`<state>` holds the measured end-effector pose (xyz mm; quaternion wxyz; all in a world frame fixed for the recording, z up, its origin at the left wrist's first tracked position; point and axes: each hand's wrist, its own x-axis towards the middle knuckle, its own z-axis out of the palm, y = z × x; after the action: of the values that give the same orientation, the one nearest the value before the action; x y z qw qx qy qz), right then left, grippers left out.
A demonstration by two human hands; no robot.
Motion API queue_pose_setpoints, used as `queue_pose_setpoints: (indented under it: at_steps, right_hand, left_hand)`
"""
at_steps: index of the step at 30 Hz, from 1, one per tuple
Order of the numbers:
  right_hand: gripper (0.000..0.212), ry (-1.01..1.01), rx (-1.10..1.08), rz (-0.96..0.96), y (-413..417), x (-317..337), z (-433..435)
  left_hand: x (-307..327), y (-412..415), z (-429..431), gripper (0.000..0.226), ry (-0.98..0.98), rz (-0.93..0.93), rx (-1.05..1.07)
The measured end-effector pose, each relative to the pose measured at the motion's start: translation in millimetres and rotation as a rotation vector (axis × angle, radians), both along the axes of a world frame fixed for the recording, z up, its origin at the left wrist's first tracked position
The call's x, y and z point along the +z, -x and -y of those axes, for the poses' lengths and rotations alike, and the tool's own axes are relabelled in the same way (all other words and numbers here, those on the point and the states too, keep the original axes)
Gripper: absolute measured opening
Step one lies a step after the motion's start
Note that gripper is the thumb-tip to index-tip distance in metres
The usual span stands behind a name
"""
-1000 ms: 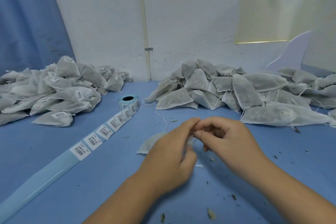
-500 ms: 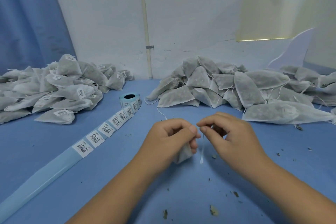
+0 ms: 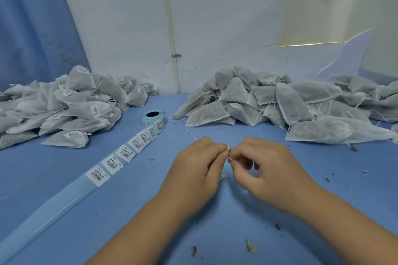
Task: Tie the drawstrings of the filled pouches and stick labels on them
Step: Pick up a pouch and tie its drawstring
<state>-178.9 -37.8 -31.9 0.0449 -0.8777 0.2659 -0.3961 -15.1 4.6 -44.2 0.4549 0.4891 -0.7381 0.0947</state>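
Observation:
My left hand [image 3: 197,170] and my right hand [image 3: 267,168] meet fingertip to fingertip over the blue table, both pinching a thin white drawstring [image 3: 228,153]. The pouch it belongs to is almost wholly hidden under my left palm; only a white scrap [image 3: 221,177] shows below the fingers. A heap of unlabelled filled pouches [image 3: 280,101] lies behind my hands to the right. A heap of labelled pouches [image 3: 71,105] lies at the left. A roll of barcode labels [image 3: 153,116] stands between them, its strip [image 3: 120,156] running toward the near left.
The bare blue backing of the label strip [image 3: 43,215] reaches the near left edge. Dried herb crumbs [image 3: 251,245] are scattered on the table [image 3: 64,178] near my forearms. A white wall with a thin pipe [image 3: 171,28] and a blue curtain [image 3: 32,17] close off the back.
My hands have come closer together and the pouch, visible hanging below my left fingers before, is now tucked under my left palm. The drawstring is now pinched short between both hands.

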Motion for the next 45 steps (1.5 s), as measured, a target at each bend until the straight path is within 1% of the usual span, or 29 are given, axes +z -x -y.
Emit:
queue_pose_setpoints:
  at_steps: [2,4,6,7,8,9,11,13,16,18,19,21,22,23,25,29,32,36,42,45]
  right_hand:
    - [0.012,0.034,-0.016,0.031,5,4,2]
    - [0.015,0.067,-0.035,0.062,8,7,3]
    - [0.009,0.083,-0.043,0.079,9,8,4]
    - [0.006,0.077,-0.039,0.085,8,6,4]
    - [0.005,0.055,-0.030,0.094,7,5,4]
    - [0.006,0.011,-0.016,0.113,5,4,4]
    - [0.011,-0.150,0.019,0.204,1,1,3]
    - [0.018,-0.311,0.043,0.281,-5,-2,2]
    - [0.017,-0.371,0.014,0.248,-9,-4,2]
    - [0.016,-0.396,-0.021,0.211,-7,-5,4]
    - [0.014,-0.404,-0.048,0.204,-6,-4,5]
    - [0.009,-0.363,-0.137,0.196,-3,-3,8]
    - [0.013,-0.318,-0.177,0.196,-2,-2,8]
    - [0.017,-0.274,-0.192,0.212,-1,-1,8]
    - [0.019,-0.238,-0.149,0.270,-2,3,3]
    - [0.019,-0.348,0.010,0.324,-9,3,-12]
    - [0.018,-0.437,0.025,0.333,-12,4,-13]
    - [0.013,-0.626,0.082,0.378,-10,7,-11]
    - [0.009,-0.685,0.115,0.367,-10,9,-12]
    - [0.012,-0.688,0.122,0.351,-9,9,-11]
  left_hand:
    - [0,0,-1,0.020,-0.016,0.058,-0.013]
    - [-1,0,-2,0.028,-0.072,0.075,-0.017]
    - [0,2,-4,0.026,-0.157,0.044,-0.021]
    - [1,4,-5,0.022,-0.209,-0.006,-0.038]
    - [3,5,-7,0.019,-0.269,-0.097,-0.069]
    - [6,7,-8,0.018,-0.336,-0.231,-0.108]
    - [15,6,-9,0.018,-0.456,-0.545,-0.191]
    - [22,2,-9,0.014,-0.588,-0.848,-0.329]
    - [26,-5,-6,0.012,-0.794,-1.246,-0.536]
    - [26,-9,-2,0.009,-0.875,-1.419,-0.595]
    - [25,-11,-1,0.008,-0.895,-1.462,-0.603]
    - [23,-13,2,0.008,-0.925,-1.497,-0.592]
    - [22,-13,2,0.007,-0.941,-1.507,-0.581]
    - [22,-13,3,0.007,-0.958,-1.512,-0.574]
    - [20,-12,3,0.007,-0.994,-1.499,-0.578]
    - [16,-9,3,0.010,-1.011,-1.402,-0.574]
    - [15,-8,2,0.011,-0.986,-1.328,-0.559]
    - [14,-7,1,0.010,-0.967,-1.248,-0.557]
    - [14,-6,0,0.008,-0.936,-1.130,-0.550]
    - [13,-5,-1,0.015,-0.909,-1.068,-0.523]
